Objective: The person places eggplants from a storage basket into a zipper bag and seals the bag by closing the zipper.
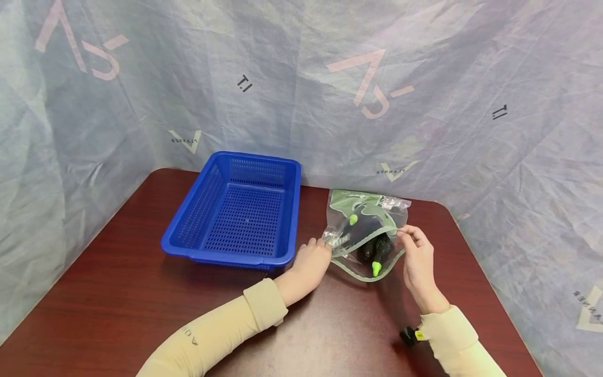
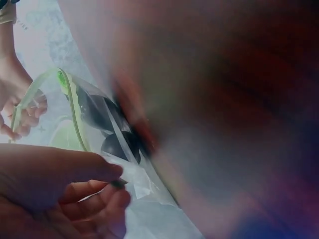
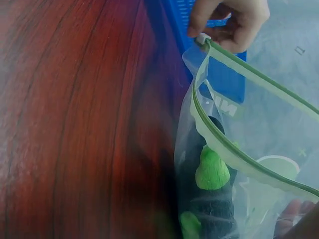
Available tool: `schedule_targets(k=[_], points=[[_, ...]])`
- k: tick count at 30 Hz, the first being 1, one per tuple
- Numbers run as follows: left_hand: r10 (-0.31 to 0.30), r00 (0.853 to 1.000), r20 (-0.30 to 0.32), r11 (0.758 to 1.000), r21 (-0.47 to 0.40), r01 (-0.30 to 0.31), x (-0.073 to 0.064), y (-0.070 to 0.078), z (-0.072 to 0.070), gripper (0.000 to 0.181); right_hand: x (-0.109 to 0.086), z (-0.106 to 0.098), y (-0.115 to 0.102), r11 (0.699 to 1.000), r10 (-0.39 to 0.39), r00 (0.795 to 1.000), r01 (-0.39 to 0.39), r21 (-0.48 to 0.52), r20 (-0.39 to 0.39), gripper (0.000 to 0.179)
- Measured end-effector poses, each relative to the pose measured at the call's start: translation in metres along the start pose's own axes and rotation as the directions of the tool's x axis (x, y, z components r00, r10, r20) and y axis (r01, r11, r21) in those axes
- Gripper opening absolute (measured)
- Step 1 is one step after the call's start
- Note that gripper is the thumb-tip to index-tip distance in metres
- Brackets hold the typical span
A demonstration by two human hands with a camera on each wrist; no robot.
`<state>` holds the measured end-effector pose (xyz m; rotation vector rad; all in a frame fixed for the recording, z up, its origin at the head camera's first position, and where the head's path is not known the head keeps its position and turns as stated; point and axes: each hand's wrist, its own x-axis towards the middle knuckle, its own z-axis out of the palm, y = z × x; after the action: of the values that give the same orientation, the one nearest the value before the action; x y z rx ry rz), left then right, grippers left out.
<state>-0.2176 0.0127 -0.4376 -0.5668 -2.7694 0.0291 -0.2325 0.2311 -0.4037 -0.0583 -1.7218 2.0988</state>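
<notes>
A clear zip bag (image 1: 358,200) with green print lies on the table, its mouth spread apart toward the front. Inside are dark eggplants (image 1: 383,247) with bright green caps (image 1: 376,268); overlapping plastic hides their exact number. At the bag's left corner my left hand (image 1: 311,264) pinches the end of the zip, where the right wrist view shows a small pale slider (image 3: 202,39). My right hand (image 1: 419,264) pinches the opposite side of the mouth between thumb and fingers. The left wrist view has the eggplants (image 2: 94,112) behind the plastic.
A blue perforated plastic basket (image 1: 294,209) stands left of the bag, close to my left hand. The dark red wooden table (image 1: 301,335) ends at a grey-blue cloth backdrop (image 1: 264,120) behind and on both sides. A black device (image 1: 409,336) sits at my right wrist.
</notes>
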Motion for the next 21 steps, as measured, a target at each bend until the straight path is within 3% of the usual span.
schedule_targets(k=[6,10,13,17,21], points=[[0.064,0.993,-0.102,0.998,0.034,-0.061,-0.003,-0.002,0.001,0.01,-0.002,-0.01,-0.002,0.995,-0.046,0.999,0.043,-0.089,-0.024,0.009],[0.089,0.98,-0.178,0.996,0.046,-0.082,-0.008,-0.004,-0.001,0.009,-0.003,-0.018,-0.004,0.967,-0.089,0.996,0.081,-0.24,-0.024,0.005],[0.092,0.974,-0.208,0.996,0.035,-0.086,-0.013,-0.005,-0.004,0.009,-0.005,-0.025,-0.004,0.915,-0.145,0.989,0.136,-0.38,0.004,0.008],[0.094,0.972,-0.217,0.996,0.019,-0.092,-0.017,-0.007,-0.007,0.008,-0.008,-0.033,-0.005,0.813,-0.196,0.98,0.187,-0.551,0.044,0.01],[0.116,0.966,-0.232,0.993,0.031,-0.112,-0.018,-0.009,-0.007,0.008,-0.011,-0.037,-0.009,0.711,-0.239,0.966,0.242,-0.66,0.096,0.012]])
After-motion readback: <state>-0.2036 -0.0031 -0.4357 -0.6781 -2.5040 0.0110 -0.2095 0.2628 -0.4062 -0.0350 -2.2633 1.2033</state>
